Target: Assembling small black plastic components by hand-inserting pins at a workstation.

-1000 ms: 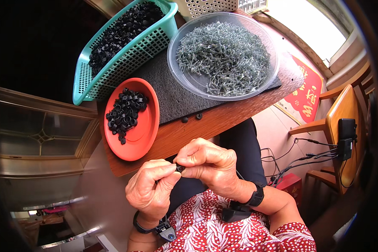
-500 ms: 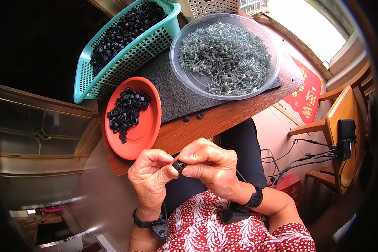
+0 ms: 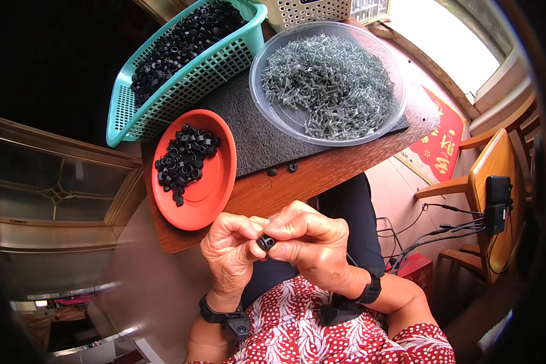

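Note:
Both hands meet over my lap, just off the table's near edge, pinching one small round black plastic part [image 3: 265,242] that has openings in its face. My left hand [image 3: 232,247] grips it from the left between thumb and forefinger. From the other side, the thumb and bent fingers of my right hand [image 3: 312,242] close on it. Fingertips cover much of the part. Beyond them, a red-orange oval dish [image 3: 201,203] holds a heap of small black ring-like plastic pieces [image 3: 185,155]. Two loose black pieces [image 3: 272,171] lie along the wooden table edge.
A clear round tub [image 3: 400,97] full of thin screws [image 3: 333,79] stands on a dark mat [image 3: 252,145]. At the back left is a teal basket [image 3: 188,91] of black parts. To the right, a wooden chair [image 3: 494,173] bears black boxes [image 3: 497,203] with trailing cables [image 3: 431,236].
My left hand has shifted a little to the right, closer to my right hand. The black part has moved slightly right with them and stays pinched between both.

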`<act>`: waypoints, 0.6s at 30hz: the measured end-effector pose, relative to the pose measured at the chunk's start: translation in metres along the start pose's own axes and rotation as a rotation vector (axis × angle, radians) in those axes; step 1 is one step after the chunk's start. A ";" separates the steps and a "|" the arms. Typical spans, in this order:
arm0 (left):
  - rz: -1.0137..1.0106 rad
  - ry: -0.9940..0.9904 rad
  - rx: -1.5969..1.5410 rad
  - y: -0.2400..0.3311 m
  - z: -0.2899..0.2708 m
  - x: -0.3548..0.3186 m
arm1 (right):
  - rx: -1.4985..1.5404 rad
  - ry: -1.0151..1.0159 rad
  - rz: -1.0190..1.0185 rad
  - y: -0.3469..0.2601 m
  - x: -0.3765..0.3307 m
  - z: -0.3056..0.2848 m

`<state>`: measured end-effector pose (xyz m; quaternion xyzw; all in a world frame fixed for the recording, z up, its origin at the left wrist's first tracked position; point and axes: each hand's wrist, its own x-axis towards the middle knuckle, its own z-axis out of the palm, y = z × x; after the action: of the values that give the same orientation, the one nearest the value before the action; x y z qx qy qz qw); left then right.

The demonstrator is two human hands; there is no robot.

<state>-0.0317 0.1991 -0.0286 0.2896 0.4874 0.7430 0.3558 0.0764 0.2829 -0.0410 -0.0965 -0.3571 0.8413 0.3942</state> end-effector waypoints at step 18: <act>0.070 -0.014 -0.015 -0.001 0.008 0.002 | -0.206 -0.125 -0.058 -0.009 0.012 0.000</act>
<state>-0.0266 0.2054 -0.0263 0.3090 0.4689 0.7565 0.3351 0.0740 0.2958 -0.0337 -0.0737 -0.4682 0.7927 0.3834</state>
